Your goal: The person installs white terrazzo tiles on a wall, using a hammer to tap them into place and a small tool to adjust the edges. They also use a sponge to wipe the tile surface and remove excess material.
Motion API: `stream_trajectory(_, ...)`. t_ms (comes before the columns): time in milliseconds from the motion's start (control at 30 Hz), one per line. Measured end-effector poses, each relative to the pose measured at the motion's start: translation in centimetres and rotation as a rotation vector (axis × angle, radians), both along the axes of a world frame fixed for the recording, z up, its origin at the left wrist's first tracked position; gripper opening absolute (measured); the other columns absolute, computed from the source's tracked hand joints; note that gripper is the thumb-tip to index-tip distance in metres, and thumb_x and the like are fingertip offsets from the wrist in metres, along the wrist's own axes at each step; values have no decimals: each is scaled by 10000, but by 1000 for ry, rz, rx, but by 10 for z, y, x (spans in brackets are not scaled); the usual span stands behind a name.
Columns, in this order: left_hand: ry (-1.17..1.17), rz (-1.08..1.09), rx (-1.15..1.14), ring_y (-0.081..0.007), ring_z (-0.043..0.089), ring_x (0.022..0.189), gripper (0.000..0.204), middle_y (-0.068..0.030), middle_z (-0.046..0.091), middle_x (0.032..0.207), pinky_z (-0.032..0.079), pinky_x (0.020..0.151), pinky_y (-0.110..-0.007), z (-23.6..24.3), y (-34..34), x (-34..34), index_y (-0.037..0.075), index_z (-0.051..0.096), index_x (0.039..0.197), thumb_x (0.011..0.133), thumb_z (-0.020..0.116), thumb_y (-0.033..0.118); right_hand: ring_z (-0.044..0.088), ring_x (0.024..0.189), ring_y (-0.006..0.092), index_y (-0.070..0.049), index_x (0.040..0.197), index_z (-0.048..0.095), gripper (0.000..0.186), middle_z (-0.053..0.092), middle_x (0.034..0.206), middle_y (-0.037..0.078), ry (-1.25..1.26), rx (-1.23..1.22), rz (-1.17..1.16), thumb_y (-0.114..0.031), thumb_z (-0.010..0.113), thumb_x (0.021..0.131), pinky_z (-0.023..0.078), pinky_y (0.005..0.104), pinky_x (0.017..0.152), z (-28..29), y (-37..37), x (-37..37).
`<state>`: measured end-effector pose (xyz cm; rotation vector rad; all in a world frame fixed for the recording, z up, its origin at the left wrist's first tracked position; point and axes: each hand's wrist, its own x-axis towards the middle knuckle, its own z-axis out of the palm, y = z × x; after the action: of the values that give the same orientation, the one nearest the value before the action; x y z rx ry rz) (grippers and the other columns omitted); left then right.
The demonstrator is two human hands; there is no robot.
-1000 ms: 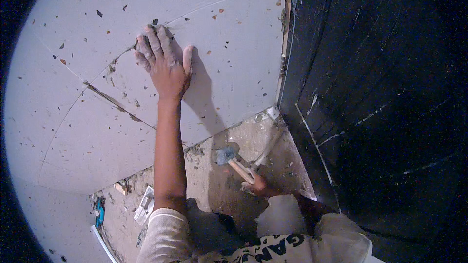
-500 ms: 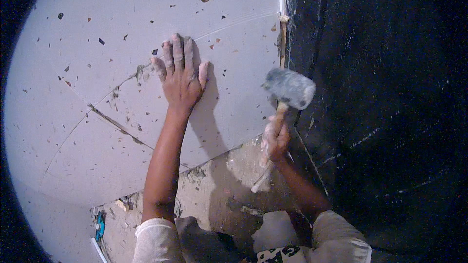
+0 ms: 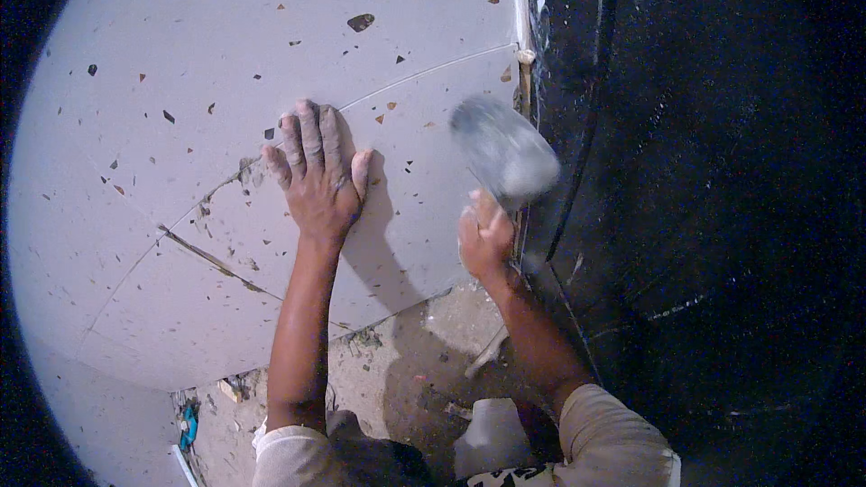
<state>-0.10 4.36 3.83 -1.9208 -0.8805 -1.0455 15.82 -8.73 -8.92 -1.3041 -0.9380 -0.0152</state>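
**Mallet (image 3: pixel 507 151) over R edge of speckled tiles (image 3: pixel 424 225)**

L hand (image 3: pixel 322 198) lies flat on the pale tiles, fingers a bit apart, thumb out wide. R hand (image 3: pixel 487 239) wrapped tight round mallet handle; mallet head blurred, nr the scuffed black surface (image 3: pixel 713 171) on the R, can't tell if touching tile. Tile face dusty, w/ grey smears along the joint (image 3: pixel 204 202) by L hand; a dark, wider gap (image 3: pixel 216 261) lower L. Rough bare ground (image 3: pixel 433 343) below tile edge, w/ teal item (image 3: pixel 188 427) & white strip (image 3: pixel 184 466) far L.

Rough dusty floor (image 3: pixel 460 314), near side. On it: blue item (image 3: pixel 188 426) left, small tan block (image 3: pixel 232 389) beyond it, pale elongated piece (image 3: pixel 487 353) right.
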Motion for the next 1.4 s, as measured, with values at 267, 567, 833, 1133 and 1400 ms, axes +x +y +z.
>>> stream_trajectory(267,5,42,-49,-304,82,1499,706,-124,218,1598,-63,1187,-523,0,-7,1,95,369,1490,965,391,566,618,988,316,25,1170,577,332,635,1123,172,17,-90,-3,-78,578,854,472,387,886,20,8,12)
stream_trajectory(567,-7,8,-79,-300,66,1503,710,-112,194,1608,-66,1183,-527,-4,-5,0,111,361,1498,957,400,569,642,872,352,-11,1145,628,336,638,913,239,-184,-339,-57,-142,622,836,493,421,747,4,23,12)
stream_trajectory(833,36,-66,-83,-362,93,1491,714,-148,175,1608,-6,1178,-556,2,-8,2,94,341,1502,946,450,528,665,929,326,-62,1172,641,373,675,995,184,-245,-145,-138,-103,624,802,513,423,826,-10,6,32)
stream_trajectory(1133,-107,-83,-169,-375,58,1492,742,-191,146,1604,2,1182,-543,-15,-16,-35,36,337,1488,938,480,513,547,713,101,41,1149,599,304,612,849,44,-5,-56,184,-197,599,959,452,272,622,-40,-15,20)
stream_trajectory(1400,-155,-75,-203,-391,62,1487,742,-191,156,1601,-26,1171,-570,-9,-23,-19,34,331,1494,937,491,496,444,564,63,-4,1122,609,349,508,689,-15,-83,101,105,-316,564,974,380,245,503,-42,-14,19)
